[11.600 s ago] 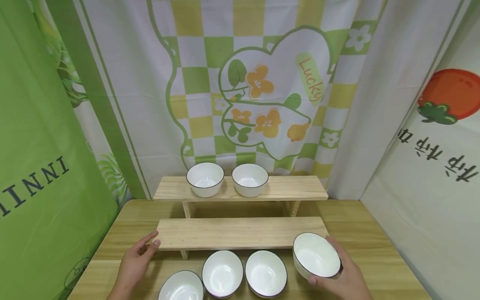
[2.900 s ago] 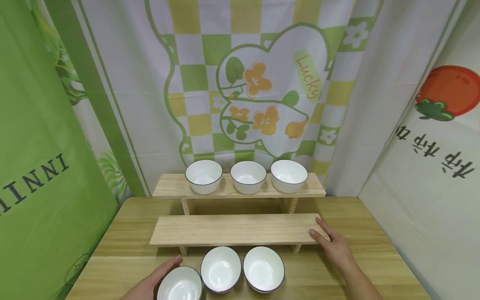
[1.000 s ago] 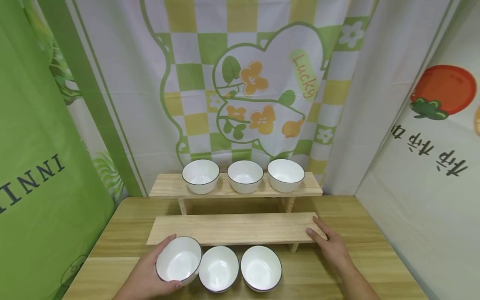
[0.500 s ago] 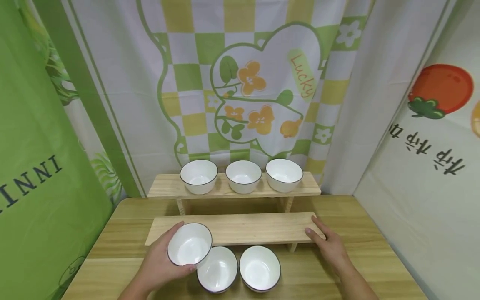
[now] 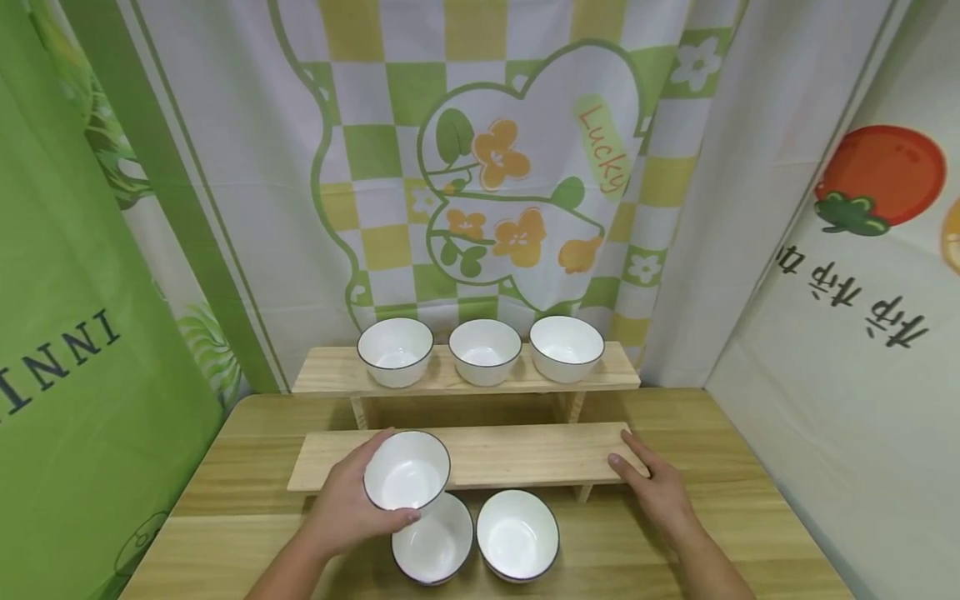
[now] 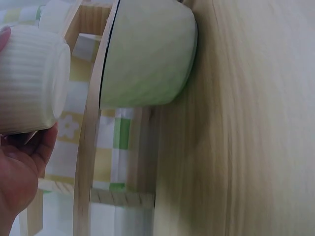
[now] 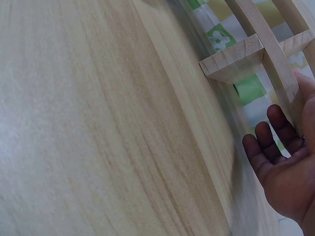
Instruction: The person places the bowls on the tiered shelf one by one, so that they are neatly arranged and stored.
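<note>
A: Where was the white bowl [image 5: 407, 468] in relation to the fingers [image 6: 45, 145]?

B: In the left hand [image 5: 348, 500]. The thumb lay against the bowl's near side and the fingers reached along its left side toward the far rim, so the wall was pinched between them. The mouth was tipped toward the head camera.

A: Was it resting on anything?

B: No, the left wrist view showed a gap between its base and the lower shelf [image 5: 525, 454]. From the head it overlapped that board's near edge, left of centre, and partly hid the left one of two desk bowls [image 5: 517, 535].

A: And the right hand [image 5: 660, 492]?

B: It touched the lower shelf's right end, thumb and forefinger spread apart there, the other three loosely bent below. It was well apart from the held bowl.

A: What stood farther back?

B: Three shelf bowls [image 5: 485, 354] sat upright in a row on the upper shelf [image 5: 330, 371], at the far side of the desk [image 5: 712, 450].
</note>
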### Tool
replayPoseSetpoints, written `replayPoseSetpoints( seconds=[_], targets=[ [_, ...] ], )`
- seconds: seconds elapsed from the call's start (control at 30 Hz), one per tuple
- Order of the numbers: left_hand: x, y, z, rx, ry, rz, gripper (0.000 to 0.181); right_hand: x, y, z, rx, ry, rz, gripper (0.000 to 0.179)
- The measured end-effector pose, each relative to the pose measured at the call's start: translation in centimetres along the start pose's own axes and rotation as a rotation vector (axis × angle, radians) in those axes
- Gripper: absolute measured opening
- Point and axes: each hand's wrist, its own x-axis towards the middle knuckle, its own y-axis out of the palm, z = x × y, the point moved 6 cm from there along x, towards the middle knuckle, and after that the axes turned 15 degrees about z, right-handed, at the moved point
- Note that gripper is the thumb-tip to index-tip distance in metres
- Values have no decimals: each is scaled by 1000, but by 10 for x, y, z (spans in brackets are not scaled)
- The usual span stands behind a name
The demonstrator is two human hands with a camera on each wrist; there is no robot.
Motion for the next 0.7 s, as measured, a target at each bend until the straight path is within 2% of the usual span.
replayPoseSetpoints(
  seconds=[0.3, 0.5, 0.7],
  targets=[
    [20, 18, -9, -34, -14, 42, 119, 1, 0, 1, 0, -2, -7, 79],
    [34, 37, -20, -25, -24, 68, 121, 0, 0, 1, -8, 5, -4, 76],
    [46, 54, -33, 12, 1, 86, 120, 1, 0, 1, -2, 5, -4, 75]
  ],
)
